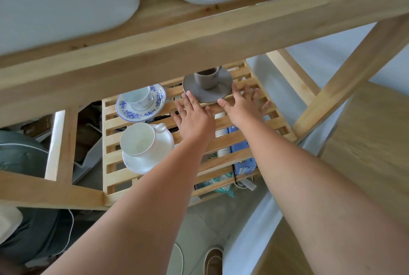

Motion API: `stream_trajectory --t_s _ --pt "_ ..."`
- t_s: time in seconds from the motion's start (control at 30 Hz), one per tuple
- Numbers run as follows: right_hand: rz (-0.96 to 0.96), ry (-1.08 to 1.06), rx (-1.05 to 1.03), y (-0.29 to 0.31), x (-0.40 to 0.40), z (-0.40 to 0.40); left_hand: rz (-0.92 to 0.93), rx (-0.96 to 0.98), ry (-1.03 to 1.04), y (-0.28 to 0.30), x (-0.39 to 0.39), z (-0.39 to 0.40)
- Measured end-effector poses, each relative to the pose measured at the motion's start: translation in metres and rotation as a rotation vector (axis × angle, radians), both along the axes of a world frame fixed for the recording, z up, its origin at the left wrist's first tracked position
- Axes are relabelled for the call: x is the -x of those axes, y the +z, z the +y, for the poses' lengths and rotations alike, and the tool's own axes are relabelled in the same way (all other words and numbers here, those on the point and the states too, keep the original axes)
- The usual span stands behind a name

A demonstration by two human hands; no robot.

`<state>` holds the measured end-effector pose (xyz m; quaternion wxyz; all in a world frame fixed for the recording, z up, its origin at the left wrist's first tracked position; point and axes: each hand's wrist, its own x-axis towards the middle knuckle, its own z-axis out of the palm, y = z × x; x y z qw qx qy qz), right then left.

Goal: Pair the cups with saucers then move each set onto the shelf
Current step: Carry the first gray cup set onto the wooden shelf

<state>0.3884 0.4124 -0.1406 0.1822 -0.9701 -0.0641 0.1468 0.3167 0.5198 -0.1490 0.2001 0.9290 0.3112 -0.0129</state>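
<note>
Three cup-and-saucer sets stand on a slatted wooden shelf (247, 128). A grey cup (207, 79) sits on a grey saucer (218, 92) at the far middle, its rim partly hidden by the upper rail. My left hand (194, 117) lies flat and open, fingertips touching the saucer's near left edge. Spread open at the saucer's near right edge is my right hand (244, 106). A white cup with blue trim (138, 97) rests on a blue-flowered saucer (132, 114) at the far left. Nearer, a plain white cup (138, 139) sits on a white saucer (139, 164).
A thick wooden rail (177, 37) crosses above the shelf, with white bins (55, 2) on top. A diagonal wooden brace (354, 71) rises at the right. Below the slats lie paper cups (222, 141), a blue box (245, 164) and other clutter. A wooden table (365, 146) stands right.
</note>
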Motion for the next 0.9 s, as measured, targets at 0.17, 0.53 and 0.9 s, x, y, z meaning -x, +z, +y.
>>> stream_trajectory --t_s 0.17,0.53,0.9 --pt "0.0 0.006 0.039 0.003 0.0 0.002 0.015 -0.007 -0.018 0.0 -0.003 0.003" --pt "0.083 0.281 0.026 0.026 0.062 -0.065 0.11 -0.002 -0.298 0.01 0.06 -0.018" --pt "-0.131 -0.14 -0.533 0.084 0.233 -0.243 -0.18 0.668 -0.4 0.088 0.178 -0.163"
